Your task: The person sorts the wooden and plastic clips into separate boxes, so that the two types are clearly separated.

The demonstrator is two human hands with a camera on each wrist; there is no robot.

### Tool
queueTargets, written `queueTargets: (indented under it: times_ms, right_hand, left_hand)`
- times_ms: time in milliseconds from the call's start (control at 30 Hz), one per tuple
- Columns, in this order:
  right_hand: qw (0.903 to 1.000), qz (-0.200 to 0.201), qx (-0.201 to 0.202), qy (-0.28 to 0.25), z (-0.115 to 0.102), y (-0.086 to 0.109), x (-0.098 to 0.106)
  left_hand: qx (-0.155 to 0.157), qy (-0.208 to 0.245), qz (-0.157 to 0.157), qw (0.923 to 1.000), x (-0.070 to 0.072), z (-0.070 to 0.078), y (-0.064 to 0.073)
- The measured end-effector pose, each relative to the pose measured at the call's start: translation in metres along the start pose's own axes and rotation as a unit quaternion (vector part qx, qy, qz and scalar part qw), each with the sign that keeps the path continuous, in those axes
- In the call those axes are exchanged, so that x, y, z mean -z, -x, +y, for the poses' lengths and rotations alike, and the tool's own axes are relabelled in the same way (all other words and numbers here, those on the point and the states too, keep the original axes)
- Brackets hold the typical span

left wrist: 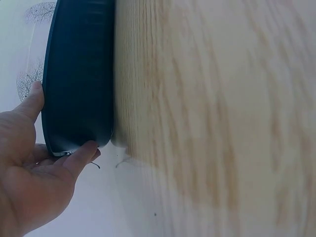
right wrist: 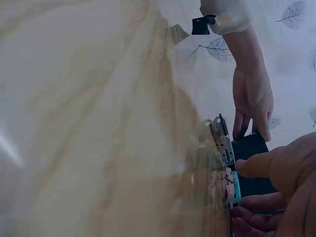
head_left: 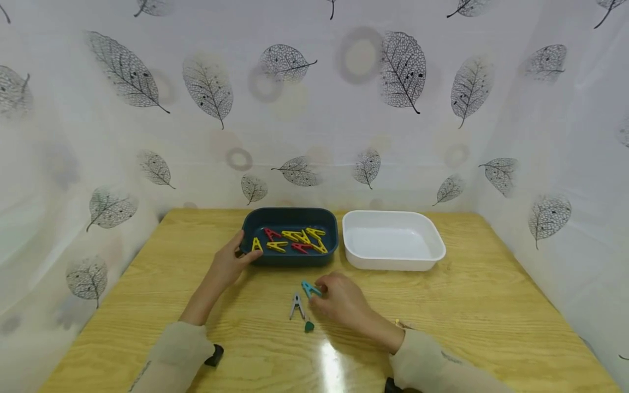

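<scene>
My left hand (head_left: pixel 228 265) grips the left end of a dark blue tub (head_left: pixel 290 261), thumb at its front wall and fingers at the rim. Inside lie several yellow clothespins (head_left: pixel 277 246) and red clothespins (head_left: pixel 301 248). My right hand (head_left: pixel 341 300) is low over the table in front of the tubs. Its thumb and curled fingers pinch the legs of a light blue clothespin (head_left: pixel 309 288). Close by on the wood lies a grey clothespin (head_left: pixel 297 307), also in the right wrist view. Beside it sits a small dark green piece (head_left: pixel 309 326), its kind unclear.
A white tub (head_left: pixel 393 263) with nothing in it stands right of the blue one. Something small and yellowish (head_left: pixel 398 323) shows by the right forearm, partly hidden. Leaf-patterned curtain (head_left: pixel 314 125) encloses the wooden table (head_left: pixel 491 305) at the back and sides.
</scene>
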State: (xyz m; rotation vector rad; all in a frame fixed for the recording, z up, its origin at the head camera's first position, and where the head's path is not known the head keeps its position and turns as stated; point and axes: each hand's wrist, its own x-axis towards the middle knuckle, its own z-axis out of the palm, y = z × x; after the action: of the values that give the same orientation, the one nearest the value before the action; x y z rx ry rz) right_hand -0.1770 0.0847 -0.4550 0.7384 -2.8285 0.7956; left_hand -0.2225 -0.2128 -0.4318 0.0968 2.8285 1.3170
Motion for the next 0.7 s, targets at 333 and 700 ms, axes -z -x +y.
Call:
queueTargets:
  times_ms: [333,700]
  right_hand:
    - [0.9999,-0.011,0.001,0.009,-0.0019,-0.0038,-0.0021]
    - [0.9995,-0.027,-0.002,0.015,-0.0017,-0.0061,-0.0008]
  left_hand:
    - [0.005,0.005,0.002,1.0,0.0004,0.0015,0.0011]
    - [0.005,0.002,-0.001,1.0,0.0001,0.0014,0.0008]
